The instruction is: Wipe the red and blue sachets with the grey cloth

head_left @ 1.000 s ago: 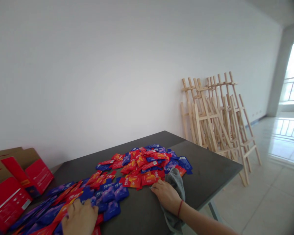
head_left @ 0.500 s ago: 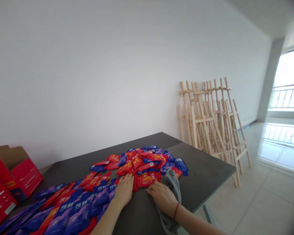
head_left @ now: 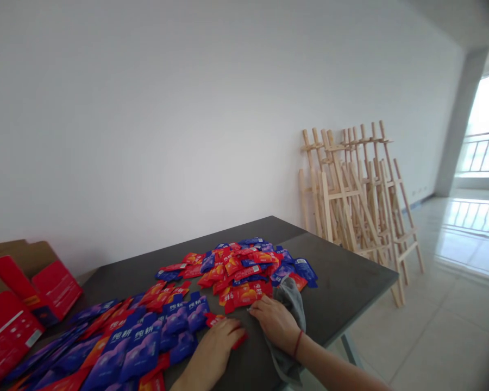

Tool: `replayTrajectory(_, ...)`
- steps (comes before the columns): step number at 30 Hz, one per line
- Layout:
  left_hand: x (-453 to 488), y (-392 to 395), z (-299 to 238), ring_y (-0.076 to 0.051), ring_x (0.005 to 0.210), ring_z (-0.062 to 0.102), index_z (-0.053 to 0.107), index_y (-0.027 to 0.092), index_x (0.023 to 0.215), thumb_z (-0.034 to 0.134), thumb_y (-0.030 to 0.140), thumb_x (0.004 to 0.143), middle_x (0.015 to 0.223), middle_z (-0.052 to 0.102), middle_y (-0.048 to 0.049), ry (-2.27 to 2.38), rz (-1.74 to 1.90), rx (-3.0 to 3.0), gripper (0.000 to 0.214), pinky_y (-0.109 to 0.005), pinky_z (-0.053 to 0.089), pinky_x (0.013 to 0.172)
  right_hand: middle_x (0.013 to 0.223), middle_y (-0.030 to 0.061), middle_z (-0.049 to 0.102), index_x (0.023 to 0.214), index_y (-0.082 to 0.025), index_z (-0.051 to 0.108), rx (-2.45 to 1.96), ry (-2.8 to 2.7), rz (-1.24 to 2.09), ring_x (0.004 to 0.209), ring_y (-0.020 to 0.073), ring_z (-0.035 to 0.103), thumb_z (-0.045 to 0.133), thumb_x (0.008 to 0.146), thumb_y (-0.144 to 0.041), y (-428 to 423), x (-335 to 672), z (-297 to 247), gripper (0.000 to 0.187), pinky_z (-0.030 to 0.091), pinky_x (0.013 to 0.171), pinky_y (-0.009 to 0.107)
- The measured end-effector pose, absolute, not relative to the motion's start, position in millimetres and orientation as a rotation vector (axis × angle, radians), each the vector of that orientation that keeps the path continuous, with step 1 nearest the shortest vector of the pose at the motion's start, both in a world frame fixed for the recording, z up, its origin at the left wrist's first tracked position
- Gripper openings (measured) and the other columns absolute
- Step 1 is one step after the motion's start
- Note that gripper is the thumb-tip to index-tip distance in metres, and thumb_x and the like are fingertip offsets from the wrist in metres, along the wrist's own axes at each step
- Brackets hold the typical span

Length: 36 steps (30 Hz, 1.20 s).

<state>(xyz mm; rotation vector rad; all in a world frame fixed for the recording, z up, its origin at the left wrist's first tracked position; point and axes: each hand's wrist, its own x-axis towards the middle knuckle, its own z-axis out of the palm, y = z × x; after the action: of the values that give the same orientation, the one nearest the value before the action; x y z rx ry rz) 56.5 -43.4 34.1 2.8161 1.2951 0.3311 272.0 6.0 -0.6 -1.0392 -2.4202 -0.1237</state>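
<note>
My left hand (head_left: 217, 347) is over a small red packet (head_left: 239, 341), its fingers curled round it, with red showing at both sides of the hand. My right hand (head_left: 275, 320) has its fingers bent over a grey cloth (head_left: 291, 297) that hangs down past the table's near edge. Just beyond its fingertips lies a red packet (head_left: 246, 294) at the front of a mixed pile of red and blue packets (head_left: 232, 266). On the left, larger purple-blue packets (head_left: 140, 345) and red ones are laid overlapping in rows.
Open red cardboard boxes (head_left: 10, 331) stand at the left end of the dark table (head_left: 330, 271). Several wooden easels (head_left: 346, 190) lean against the white wall beyond the table's right side. A tiled floor (head_left: 440, 326) extends to the right.
My left hand has come back from the pile toward me, with a red packet under it. My right hand stays on the cloth. The view has shifted slightly.
</note>
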Motion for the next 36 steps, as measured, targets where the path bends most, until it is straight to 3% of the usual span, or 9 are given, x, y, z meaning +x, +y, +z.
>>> replayTrajectory(4, 67, -51, 22, -0.022, 0.134, 0.044, 0.063, 0.037, 0.119, 0.044, 0.0, 0.08, 0.141, 0.053, -0.0006, 1.006, 0.5, 2.809, 0.057, -0.048, 0.039, 0.111, 0.098, 0.0051, 0.068, 0.101, -0.018, 0.069, -1.027, -2.423, -0.109, 0.096, 0.0211, 0.057, 0.054, 0.093, -0.016, 7, 272, -2, 0.017, 0.046, 0.085, 0.033)
replayTrajectory(9, 56, -56, 13, -0.021, 0.133, 0.045, 0.055, 0.033, 0.129, 0.039, -0.004, 0.067, 0.141, 0.052, -0.0021, 1.084, 0.687, 2.561, 0.075, -0.046, 0.037, 0.113, 0.104, 0.0054, 0.068, 0.108, -0.021, 0.069, -0.997, -2.46, -0.071, 0.099, 0.0214, 0.057, 0.049, 0.094, -0.014, 8, 276, 5, 0.026, 0.046, 0.086, 0.033)
replayTrajectory(12, 45, -57, 12, -0.023, 0.129, 0.049, 0.054, 0.028, 0.128, 0.041, 0.001, 0.071, 0.136, 0.056, -0.0056, 1.215, 0.817, 2.389, 0.064, -0.047, 0.037, 0.113, 0.11, 0.0049, 0.068, 0.11, -0.021, 0.069, -0.934, -2.512, -0.012, 0.102, 0.0208, 0.056, 0.045, 0.092, -0.01, 5, 278, 15, 0.032, 0.045, 0.089, 0.032)
replayTrajectory(16, 43, -51, 8, -0.028, 0.121, 0.056, 0.057, 0.025, 0.117, 0.06, 0.022, 0.077, 0.128, 0.061, -0.0083, 1.372, 0.885, 2.257, 0.04, -0.048, 0.044, 0.106, 0.117, 0.0041, 0.066, 0.11, -0.019, 0.069, -0.735, -2.624, 0.022, 0.104, 0.0198, 0.055, 0.046, 0.09, -0.01, -7, 277, 26, 0.032, 0.042, 0.093, 0.031)
replayTrajectory(22, 47, -44, -6, -0.032, 0.132, 0.046, 0.048, 0.027, 0.133, 0.076, 0.021, 0.062, 0.14, 0.053, -0.01, 1.404, 0.846, 2.25, 0.076, -0.053, 0.036, 0.111, 0.121, 0.0045, 0.065, 0.116, -0.02, 0.066, -0.536, -2.768, 0.002, 0.108, 0.0225, 0.054, 0.048, 0.093, -0.022, -22, 273, 18, 0.029, 0.041, 0.089, 0.032)
replayTrajectory(29, 51, -45, -3, -0.031, 0.135, 0.042, 0.04, 0.025, 0.142, 0.078, 0.023, 0.059, 0.145, 0.048, -0.0111, 1.462, 0.778, 2.169, 0.091, -0.051, 0.032, 0.113, 0.112, 0.0031, 0.068, 0.109, -0.02, 0.069, -0.673, -2.742, -0.092, 0.096, 0.0227, 0.055, 0.052, 0.093, -0.022, -14, 260, 21, 0.024, 0.041, 0.081, 0.032)
replayTrajectory(36, 54, -47, 0, -0.029, 0.133, 0.044, 0.019, 0.025, 0.151, 0.078, 0.021, 0.058, 0.142, 0.051, -0.0105, 1.441, 0.831, 2.117, 0.11, -0.048, 0.031, 0.113, 0.102, 0.0065, 0.068, 0.097, -0.016, 0.071, -0.674, -2.811, -0.189, 0.093, 0.0217, 0.055, 0.056, 0.091, -0.024, -2, 241, 22, 0.018, 0.043, 0.075, 0.032)
